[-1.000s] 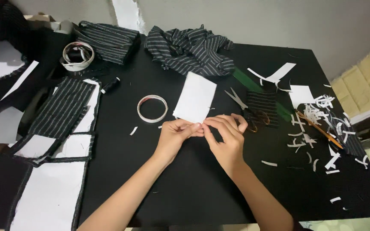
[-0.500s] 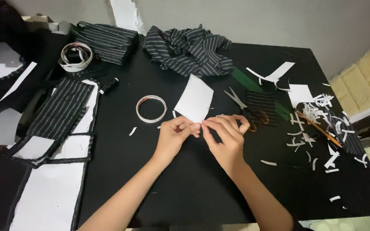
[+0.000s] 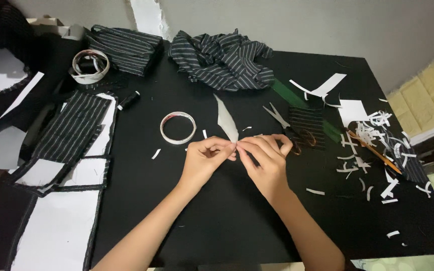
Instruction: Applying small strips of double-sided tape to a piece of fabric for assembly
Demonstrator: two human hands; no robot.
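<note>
1. A home sewing or craft workspace: a black tabletop (image 3: 217,221) pushed against a plain grey wall.
2. Striped fabric pieces (image 3: 221,57), scissors (image 3: 290,128), tape roll (image 3: 178,127) and white paper scraps (image 3: 372,135) cover it.

Matt black table (image 3: 217,221), thin white paper piece (image 3: 226,119) pinched above it, translucent glossy tape roll (image 3: 178,127) left of the paper, bright metal scissors (image 3: 283,122) to its right, soft pinstriped dark cloth (image 3: 222,57) behind, curled white paper scraps (image 3: 372,135), wooden pencil (image 3: 375,152).
</note>
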